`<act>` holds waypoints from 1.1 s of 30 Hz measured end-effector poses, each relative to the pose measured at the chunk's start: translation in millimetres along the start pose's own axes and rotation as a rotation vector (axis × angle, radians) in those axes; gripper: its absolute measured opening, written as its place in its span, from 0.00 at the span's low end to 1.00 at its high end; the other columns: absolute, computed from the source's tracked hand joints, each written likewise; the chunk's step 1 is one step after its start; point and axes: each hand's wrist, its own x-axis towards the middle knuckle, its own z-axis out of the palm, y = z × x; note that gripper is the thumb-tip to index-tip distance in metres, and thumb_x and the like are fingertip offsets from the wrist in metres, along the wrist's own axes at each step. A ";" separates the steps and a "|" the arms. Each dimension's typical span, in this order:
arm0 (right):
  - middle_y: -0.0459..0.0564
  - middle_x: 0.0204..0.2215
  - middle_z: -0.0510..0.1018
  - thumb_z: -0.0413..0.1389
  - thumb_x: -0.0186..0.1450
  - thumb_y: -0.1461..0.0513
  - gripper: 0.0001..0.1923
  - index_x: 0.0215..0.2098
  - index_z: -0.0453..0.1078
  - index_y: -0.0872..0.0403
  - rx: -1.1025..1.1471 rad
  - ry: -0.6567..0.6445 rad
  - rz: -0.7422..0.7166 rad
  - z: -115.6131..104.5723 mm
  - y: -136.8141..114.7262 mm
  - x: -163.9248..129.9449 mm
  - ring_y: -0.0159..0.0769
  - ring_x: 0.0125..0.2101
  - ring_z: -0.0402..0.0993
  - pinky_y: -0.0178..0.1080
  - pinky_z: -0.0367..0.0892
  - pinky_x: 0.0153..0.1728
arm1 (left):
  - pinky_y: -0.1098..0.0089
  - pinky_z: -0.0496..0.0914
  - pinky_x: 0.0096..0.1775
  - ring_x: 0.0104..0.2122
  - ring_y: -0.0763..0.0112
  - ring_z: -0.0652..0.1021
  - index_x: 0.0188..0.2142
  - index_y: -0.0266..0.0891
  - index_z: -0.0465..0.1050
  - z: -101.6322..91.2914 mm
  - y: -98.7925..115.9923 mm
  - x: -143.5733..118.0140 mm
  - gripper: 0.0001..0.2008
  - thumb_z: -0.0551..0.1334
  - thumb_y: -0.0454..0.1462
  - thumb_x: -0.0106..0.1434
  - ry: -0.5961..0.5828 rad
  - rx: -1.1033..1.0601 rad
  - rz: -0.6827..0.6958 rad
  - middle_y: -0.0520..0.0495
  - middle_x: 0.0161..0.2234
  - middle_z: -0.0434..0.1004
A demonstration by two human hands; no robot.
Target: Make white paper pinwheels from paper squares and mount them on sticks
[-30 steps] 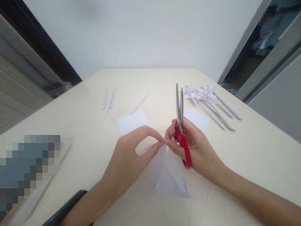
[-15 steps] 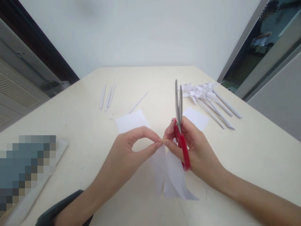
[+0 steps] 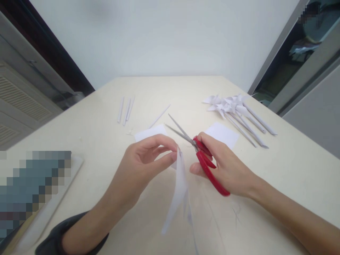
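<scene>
My left hand pinches the top corner of a thin folded white paper between thumb and forefinger; the sheet hangs down edge-on above the cream table. My right hand holds red-handled scissors. Their grey blades are slightly apart and point up-left, just right of my left fingertips. The right hand no longer touches the paper.
Two white paper squares lie beyond the hands. Several white paper pinwheels on sticks lie at the right rear. Rolled paper sticks lie at the left rear. A blurred flat object rests at the left edge.
My right hand let go of the paper's corner and tilted the scissors from upright to pointing up-left, blades parting. The paper turned edge-on in my left hand.
</scene>
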 end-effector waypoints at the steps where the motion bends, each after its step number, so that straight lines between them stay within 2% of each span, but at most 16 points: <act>1: 0.40 0.27 0.64 0.60 0.57 0.56 0.17 0.30 0.54 0.51 -0.046 0.014 -0.032 1.1 -0.7 -1.1 0.29 0.25 0.57 0.34 0.57 0.24 | 0.73 0.70 0.40 0.38 0.70 0.76 0.32 0.44 0.76 -0.1 -0.6 0.1 0.03 0.64 0.34 0.59 0.001 -0.012 -0.003 0.52 0.34 0.77; 7: 0.43 0.32 0.67 0.59 0.57 0.56 0.15 0.35 0.57 0.51 -0.223 0.054 -0.128 3.1 1.2 -3.3 0.32 0.29 0.60 0.36 0.59 0.26 | 0.73 0.70 0.35 0.35 0.68 0.77 0.31 0.43 0.75 -1.8 -0.5 -0.5 0.03 0.64 0.33 0.58 0.022 0.003 -0.057 0.51 0.32 0.77; 11: 0.44 0.32 0.67 0.59 0.57 0.56 0.15 0.34 0.57 0.51 -0.268 0.077 -0.173 2.5 1.7 -4.1 0.32 0.28 0.60 0.35 0.58 0.25 | 0.73 0.70 0.35 0.37 0.68 0.77 0.28 0.42 0.74 -1.5 2.5 0.1 0.03 0.64 0.34 0.58 0.063 0.052 -0.030 0.52 0.32 0.77; 16: 0.43 0.31 0.67 0.59 0.57 0.56 0.15 0.33 0.57 0.51 -0.269 0.086 -0.167 3.2 3.1 -3.1 0.31 0.28 0.60 0.34 0.58 0.25 | 0.72 0.70 0.37 0.36 0.69 0.77 0.28 0.43 0.74 -1.7 2.1 0.0 0.04 0.64 0.32 0.58 0.048 0.060 -0.028 0.53 0.32 0.77; 19: 0.42 0.28 0.67 0.59 0.58 0.55 0.15 0.30 0.57 0.52 -0.255 0.076 -0.137 3.0 2.9 -2.1 0.30 0.25 0.58 0.33 0.55 0.23 | 0.72 0.71 0.40 0.38 0.69 0.77 0.30 0.44 0.76 -2.1 -0.1 0.0 0.05 0.63 0.32 0.58 0.047 0.023 -0.020 0.53 0.34 0.78; 21: 0.40 0.24 0.65 0.60 0.58 0.54 0.17 0.26 0.55 0.52 -0.204 0.057 -0.109 2.1 1.0 -2.2 0.29 0.23 0.56 0.33 0.53 0.22 | 0.72 0.70 0.41 0.38 0.70 0.77 0.31 0.45 0.76 -1.4 -0.4 0.2 0.04 0.63 0.33 0.59 0.058 0.002 -0.023 0.53 0.34 0.78; 24: 0.39 0.23 0.63 0.60 0.58 0.53 0.19 0.26 0.53 0.52 -0.063 0.020 -0.039 -0.5 -3.0 -2.5 0.28 0.23 0.56 0.33 0.53 0.23 | 0.74 0.71 0.38 0.36 0.71 0.77 0.31 0.43 0.75 1.0 2.0 0.4 0.01 0.64 0.35 0.59 0.082 -0.006 -0.046 0.52 0.33 0.78; 29: 0.41 0.27 0.66 0.56 0.62 0.54 0.12 0.30 0.59 0.51 0.322 -0.096 0.130 -6.7 1.7 1.1 0.30 0.26 0.60 0.35 0.56 0.26 | 0.77 0.69 0.33 0.32 0.73 0.77 0.29 0.41 0.71 3.2 5.7 0.3 0.03 0.63 0.36 0.60 0.185 0.057 -0.059 0.53 0.30 0.77; 33: 0.42 0.29 0.68 0.57 0.61 0.57 0.09 0.30 0.61 0.51 0.603 -0.147 0.117 -9.5 11.6 6.7 0.31 0.29 0.62 0.36 0.57 0.29 | 0.79 0.64 0.23 0.24 0.76 0.72 0.29 0.41 0.69 0.3 0.0 2.9 0.05 0.63 0.39 0.59 0.269 0.018 -0.141 0.55 0.26 0.74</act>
